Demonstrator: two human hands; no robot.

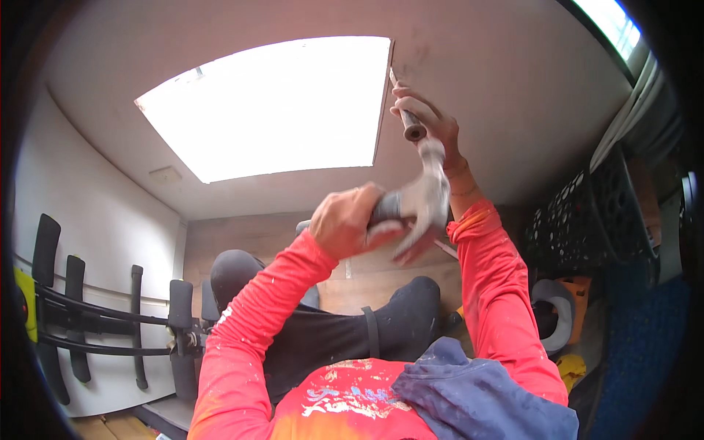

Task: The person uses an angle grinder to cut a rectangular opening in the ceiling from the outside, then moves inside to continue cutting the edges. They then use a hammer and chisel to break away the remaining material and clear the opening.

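My left hand (348, 220) is closed round the dark grip of a hammer (429, 198), whose pale metal head is blurred and lies just below my right hand. My right hand (440, 132) grips a slim chisel (412, 126), its tip against the wall at the right edge of a bright rectangular opening (383, 95); the round end of the handle faces down toward the hammer. Both my forearms are in red, paint-spattered sleeves.
A rack with black padded bars (103, 315) stands at the left. On the right are a black perforated basket (579, 213), cables (623, 110), a grey looped object (557, 315) and a yellow item (570, 367). My bent legs (323, 337) rest over a wooden floor (227, 227).
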